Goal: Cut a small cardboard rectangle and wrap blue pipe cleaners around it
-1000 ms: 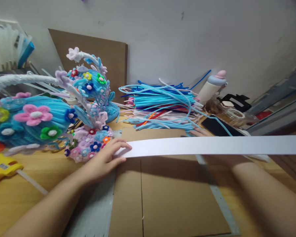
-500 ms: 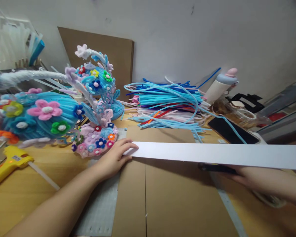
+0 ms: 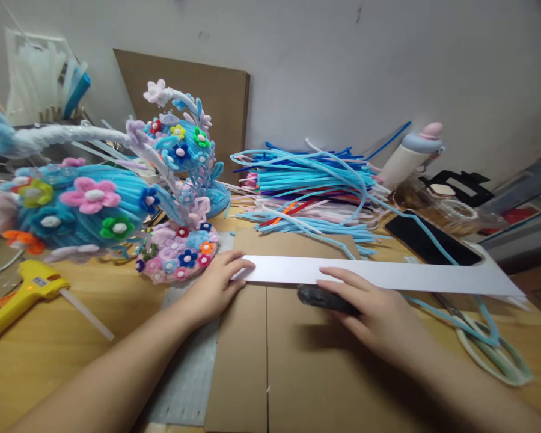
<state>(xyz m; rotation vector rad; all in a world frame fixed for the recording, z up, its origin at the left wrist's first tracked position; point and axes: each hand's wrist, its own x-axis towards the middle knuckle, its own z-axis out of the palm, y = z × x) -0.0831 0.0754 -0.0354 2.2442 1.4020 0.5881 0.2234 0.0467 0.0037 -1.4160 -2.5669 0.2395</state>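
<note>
A long white paper strip [image 3: 288,270] lies crosswise over a brown cardboard sheet [image 3: 315,355] that has a straight dark line running down it. My left hand [image 3: 219,282] is closed on the strip's left end, fingers on top and thumb at the lower edge. Just below the strip, my right hand [image 3: 379,313] grips a dark utility knife [image 3: 322,299]; its blade does not show clearly. The fingertips of that hand overlap the strip's lower edge. Under the cardboard, a pale cutting mat [image 3: 187,373] shows at the left.
Flower-covered blue pipe-cleaner lamps [image 3: 81,204] stand at the left, near a yellow glue gun [image 3: 27,294]. A pipe-cleaner pile [image 3: 311,180] lies behind the cardboard. To the right are a phone [image 3: 433,237], scissors [image 3: 496,355] and a white bottle [image 3: 406,156].
My right hand has come out from beneath the strip's right part and moved left with the knife, over the cardboard. The strip's right end and the scissors now show. My left hand stays put.
</note>
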